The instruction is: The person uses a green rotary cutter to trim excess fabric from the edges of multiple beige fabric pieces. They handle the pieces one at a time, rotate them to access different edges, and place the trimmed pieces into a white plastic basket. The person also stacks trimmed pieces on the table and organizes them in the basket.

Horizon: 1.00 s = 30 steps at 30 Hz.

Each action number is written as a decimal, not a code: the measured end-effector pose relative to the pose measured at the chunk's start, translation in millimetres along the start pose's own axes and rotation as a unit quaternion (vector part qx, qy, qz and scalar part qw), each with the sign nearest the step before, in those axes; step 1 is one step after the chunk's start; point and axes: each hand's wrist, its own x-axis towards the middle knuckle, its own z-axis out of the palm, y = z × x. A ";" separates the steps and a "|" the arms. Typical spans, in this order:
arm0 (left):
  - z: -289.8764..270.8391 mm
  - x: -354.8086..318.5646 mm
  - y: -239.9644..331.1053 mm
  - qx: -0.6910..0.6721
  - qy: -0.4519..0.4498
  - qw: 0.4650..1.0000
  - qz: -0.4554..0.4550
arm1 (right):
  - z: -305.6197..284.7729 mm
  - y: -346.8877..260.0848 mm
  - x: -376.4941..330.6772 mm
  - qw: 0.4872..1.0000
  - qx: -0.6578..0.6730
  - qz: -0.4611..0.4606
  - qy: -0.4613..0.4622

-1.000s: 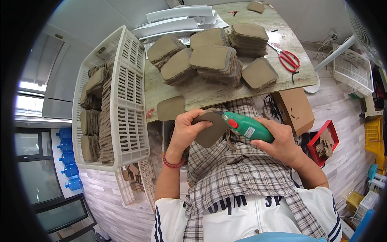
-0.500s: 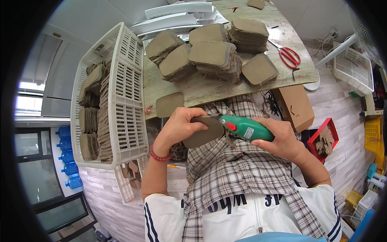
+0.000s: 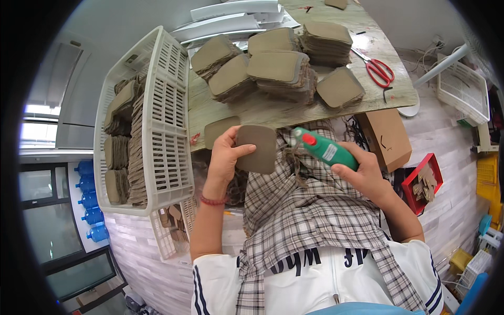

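My left hand (image 3: pixel 227 157) pinches a flat brown pad (image 3: pixel 258 149) with rounded corners, thumb on its face, above my lap. In my right hand (image 3: pixel 365 174) is a green handheld electric cutter (image 3: pixel 328 149) with a red button; its head points up and left, apart from the pad. Another single pad (image 3: pixel 219 130) lies at the table's near edge, partly behind my left hand. Farther back on the table stand several stacks of similar pads (image 3: pixel 278 68) with ragged, fibrous sides.
At the left stands a white slatted crate (image 3: pixel 170 121) filled with pads. Red-handled scissors (image 3: pixel 379 72) lie on the table (image 3: pixel 336 118) at the right. Below it are a cardboard box (image 3: pixel 388 139) and a red tray (image 3: pixel 433 157) of scraps. Papers (image 3: pixel 236 23) lie at the back.
The pad has been raised and turned from a slanted position to nearly facing me. The cutter, which was at the pad's edge, has drawn away to the right.
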 end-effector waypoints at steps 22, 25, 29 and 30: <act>10.6 -14.3 -40.7 -0.312 0.127 0.934 0.120 | 7.7 -0.4 -11.8 0.998 -0.014 0.052 -0.032; 13.5 -12.9 -40.0 -0.298 0.128 0.937 0.129 | 6.9 -2.1 -11.2 0.997 -0.010 0.067 -0.042; 18.5 -13.2 -36.4 -0.272 0.132 0.944 0.135 | 7.5 -1.6 -10.7 0.997 -0.016 0.059 -0.039; 20.0 -13.4 -35.6 -0.268 0.136 0.944 0.136 | 7.5 -1.3 -10.5 0.997 -0.015 0.059 -0.039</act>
